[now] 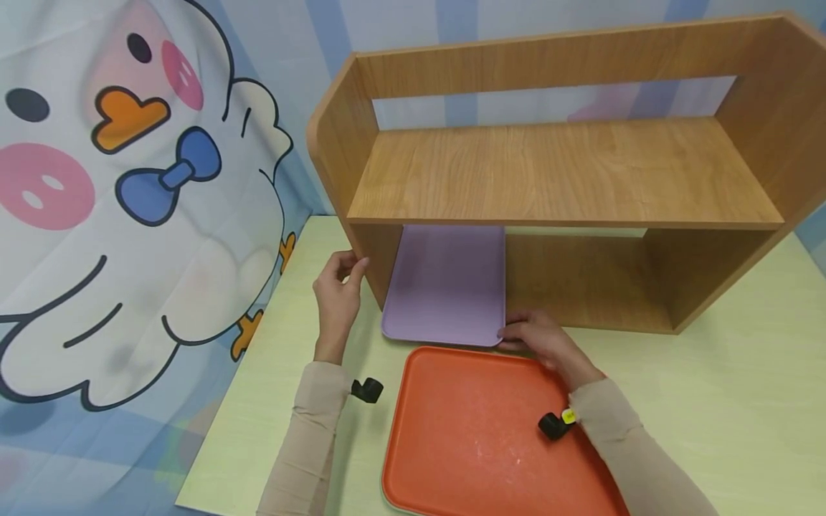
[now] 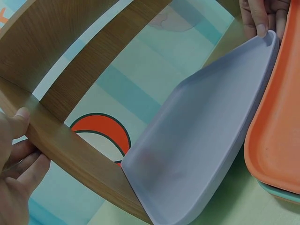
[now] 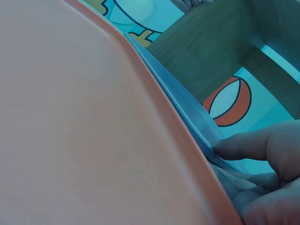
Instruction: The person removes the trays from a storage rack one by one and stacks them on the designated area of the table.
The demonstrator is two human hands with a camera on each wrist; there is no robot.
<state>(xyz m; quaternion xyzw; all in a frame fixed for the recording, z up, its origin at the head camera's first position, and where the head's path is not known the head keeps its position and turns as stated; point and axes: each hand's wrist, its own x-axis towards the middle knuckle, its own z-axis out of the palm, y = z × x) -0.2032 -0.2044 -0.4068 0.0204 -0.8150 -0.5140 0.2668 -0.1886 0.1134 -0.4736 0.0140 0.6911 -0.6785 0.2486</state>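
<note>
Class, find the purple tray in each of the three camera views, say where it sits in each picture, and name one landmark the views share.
Head: the purple tray lies centre, half under the wooden shelf.
Left wrist: it fills the middle, running from bottom centre to top right.
Right wrist: only its thin edge shows, a diagonal strip from top centre to lower right.
Shared landmark: the orange tray, right beside it in every view.

The shelf unit [image 1: 561,172] is wood-grain laminate, the purple tray [image 1: 445,287] and orange tray [image 1: 477,430] smooth matt plastic, the backdrop [image 1: 129,215] printed cloth.
</note>
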